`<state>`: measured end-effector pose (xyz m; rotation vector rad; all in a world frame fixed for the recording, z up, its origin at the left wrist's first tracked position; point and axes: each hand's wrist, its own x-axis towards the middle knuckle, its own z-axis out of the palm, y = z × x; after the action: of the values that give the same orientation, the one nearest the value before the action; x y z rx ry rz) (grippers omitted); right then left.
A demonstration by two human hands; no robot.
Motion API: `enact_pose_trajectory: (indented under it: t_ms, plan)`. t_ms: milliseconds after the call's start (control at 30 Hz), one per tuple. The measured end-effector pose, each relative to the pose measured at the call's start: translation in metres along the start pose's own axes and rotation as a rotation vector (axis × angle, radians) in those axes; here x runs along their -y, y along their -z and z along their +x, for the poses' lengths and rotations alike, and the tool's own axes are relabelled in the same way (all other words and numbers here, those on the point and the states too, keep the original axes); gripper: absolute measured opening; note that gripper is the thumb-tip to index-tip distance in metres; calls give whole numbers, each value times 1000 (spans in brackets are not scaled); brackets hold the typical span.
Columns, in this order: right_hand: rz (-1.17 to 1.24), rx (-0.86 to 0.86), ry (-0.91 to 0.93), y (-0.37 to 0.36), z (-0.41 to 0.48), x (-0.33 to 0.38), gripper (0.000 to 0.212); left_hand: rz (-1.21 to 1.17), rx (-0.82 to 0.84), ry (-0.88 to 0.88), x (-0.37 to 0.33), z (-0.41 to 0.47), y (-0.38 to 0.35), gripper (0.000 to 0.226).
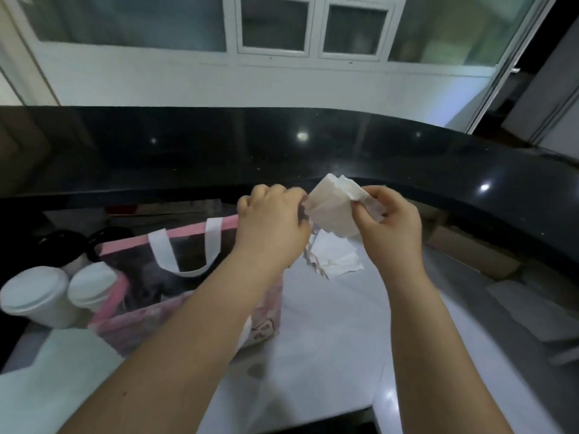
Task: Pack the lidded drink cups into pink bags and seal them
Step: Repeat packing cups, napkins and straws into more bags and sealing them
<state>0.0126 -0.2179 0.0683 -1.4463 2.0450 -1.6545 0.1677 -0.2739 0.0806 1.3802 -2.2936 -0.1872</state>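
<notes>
A pink-rimmed bag [175, 245] with white handles stands open on the white counter, left of centre. Two white lidded cups [34, 296] [91, 286] stand just left of the bag, with dark-lidded cups [62, 242] behind them. My left hand [272, 227] and my right hand [388, 227] are raised together above the counter, right of the bag. Both pinch a white folded stack of paper napkins [332, 208]: the left grips its left edge, the right its right corner. What lies inside the bag is too dark to tell.
A loose pile of white napkins [335, 258] lies on the white counter [329, 339] under my hands. A raised black ledge [282, 151] curves across behind. Cardboard and flat packets [517, 296] sit at the right. A white wall with windows is beyond.
</notes>
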Motion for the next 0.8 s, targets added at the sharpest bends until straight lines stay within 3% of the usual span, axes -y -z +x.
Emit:
enact_pose_trajectory:
  t_ms: [133, 233, 400, 567, 800]
  plan:
    - [165, 117, 23, -25, -16, 53, 23, -153, 18, 137, 69, -29, 48, 44]
    - [263, 245, 25, -48, -30, 78, 20, -246, 42, 239, 119, -62, 67, 37]
    - [234, 499, 4, -87, -44, 93, 14, -284, 105, 315, 173, -91, 70, 33]
    - [-34, 725, 70, -121, -42, 89, 13, -101, 129, 228, 189, -88, 63, 70]
    - [-170, 604, 217, -159, -40, 70, 21, -103, 297, 164, 202, -73, 53, 109]
